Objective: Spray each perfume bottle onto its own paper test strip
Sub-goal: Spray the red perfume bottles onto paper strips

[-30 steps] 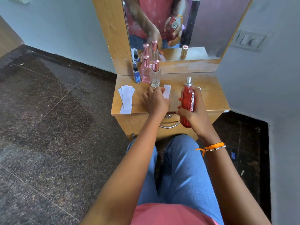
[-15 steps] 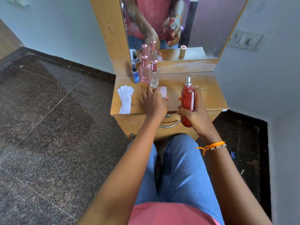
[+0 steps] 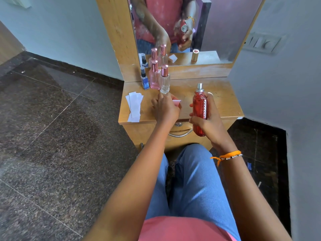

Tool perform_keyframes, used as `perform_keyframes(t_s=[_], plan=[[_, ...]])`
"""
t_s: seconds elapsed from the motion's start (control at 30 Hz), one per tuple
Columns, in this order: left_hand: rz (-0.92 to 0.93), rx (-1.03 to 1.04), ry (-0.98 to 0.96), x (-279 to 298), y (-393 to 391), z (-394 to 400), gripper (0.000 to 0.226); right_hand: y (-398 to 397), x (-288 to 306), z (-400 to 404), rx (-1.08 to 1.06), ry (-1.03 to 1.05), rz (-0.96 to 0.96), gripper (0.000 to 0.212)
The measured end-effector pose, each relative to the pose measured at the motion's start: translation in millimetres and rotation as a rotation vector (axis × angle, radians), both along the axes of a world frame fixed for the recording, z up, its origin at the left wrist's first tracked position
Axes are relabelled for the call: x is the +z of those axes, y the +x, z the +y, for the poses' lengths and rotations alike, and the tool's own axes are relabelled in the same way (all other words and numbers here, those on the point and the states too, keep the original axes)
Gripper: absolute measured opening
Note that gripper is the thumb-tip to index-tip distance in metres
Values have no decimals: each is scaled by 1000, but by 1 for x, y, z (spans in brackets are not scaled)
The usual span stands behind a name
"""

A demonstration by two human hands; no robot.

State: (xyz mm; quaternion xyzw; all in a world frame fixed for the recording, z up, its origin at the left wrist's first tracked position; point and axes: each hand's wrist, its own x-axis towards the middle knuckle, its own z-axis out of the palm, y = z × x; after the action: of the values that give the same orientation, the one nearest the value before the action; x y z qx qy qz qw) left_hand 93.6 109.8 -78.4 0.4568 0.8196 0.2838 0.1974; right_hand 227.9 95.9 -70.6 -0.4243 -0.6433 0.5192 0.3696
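My right hand (image 3: 209, 119) grips a tall red perfume bottle (image 3: 199, 110) upright over the table's front edge, its silver nozzle uncapped. My left hand (image 3: 165, 108) pinches a paper test strip (image 3: 177, 102), lifted off the wood just left of the red bottle; most of the strip is hidden by the fingers. At the back left stand a small blue bottle (image 3: 144, 79), a pink bottle (image 3: 155, 76) and a clear bottle (image 3: 164, 80) with rose caps. A fan of white strips (image 3: 134, 106) lies at the left.
The small wooden dressing table (image 3: 224, 101) has a mirror (image 3: 217, 32) behind it and a drawer handle (image 3: 180, 134) in front. A gold cap shows only in the mirror. Grey wall with a switch plate (image 3: 262, 43) stands at the right. My knees sit below the table.
My left hand has picked the strip up from the table and brought it nearer the red bottle. The right hand and bottle have barely moved.
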Motion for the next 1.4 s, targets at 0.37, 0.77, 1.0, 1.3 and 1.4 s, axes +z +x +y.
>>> perform_keyframes(t_s=[0.37,0.77,1.0,1.3,1.4], plan=[[-380,-5,198,7,-18,-16,30,5,-9,-3,152,-268,435,58],[-567,0,305,8,-18,-26,16,8,-15,-5,340,-445,792,71],[-614,-27,368,14,-20,-31,20,9,-13,-13,388,-438,904,77],[-675,-28,367,19,-19,-31,23,11,-11,-16,387,-503,918,75],[-679,-36,366,21,-18,-32,24,11,-9,-18,277,-415,825,78]])
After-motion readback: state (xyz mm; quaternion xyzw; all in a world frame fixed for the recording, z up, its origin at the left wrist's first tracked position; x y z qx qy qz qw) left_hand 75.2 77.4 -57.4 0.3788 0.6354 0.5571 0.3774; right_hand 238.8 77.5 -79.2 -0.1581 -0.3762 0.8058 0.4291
